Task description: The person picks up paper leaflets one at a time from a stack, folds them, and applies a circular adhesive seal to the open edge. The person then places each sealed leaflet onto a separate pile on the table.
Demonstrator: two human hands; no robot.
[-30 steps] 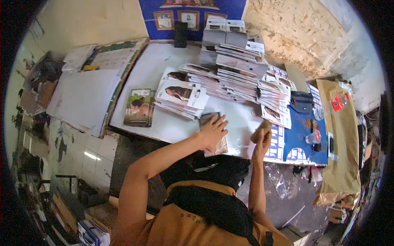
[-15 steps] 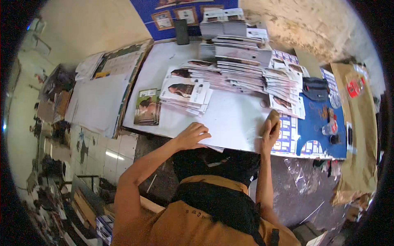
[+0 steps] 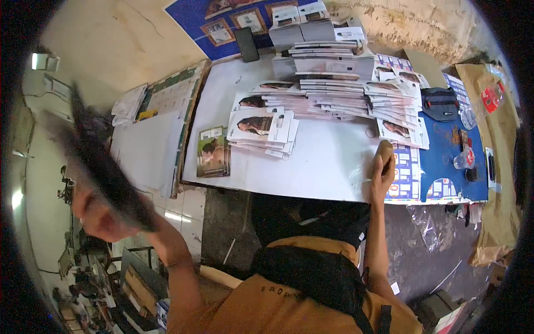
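My left hand (image 3: 105, 214) is raised off the table at the far left, its fingers closed on a dark flat thing (image 3: 114, 167). That thing is thin and long, and motion smears it too much to tell its kind. My right hand (image 3: 382, 175) rests at the table's front edge, closed round a brown rounded object (image 3: 384, 148) whose kind I cannot make out. Just beyond it lies a white booklet with a portrait (image 3: 397, 129). A small pile of similar booklets (image 3: 253, 125) lies left of centre, beside green-and-brown booklets (image 3: 211, 153).
Tall stacks of booklets (image 3: 334, 69) fill the back of the white table (image 3: 311, 172). A dark phone-like slab (image 3: 246, 44) leans at the back wall. On the right are a dark pouch (image 3: 440, 104), a clear plastic cup (image 3: 463, 159) and a red-labelled bottle (image 3: 492, 97).
My left hand has left the table's front edge and swung up to the left with the dark flat thing. The sheets at that edge are gone from there. My right hand stays beside the edge.
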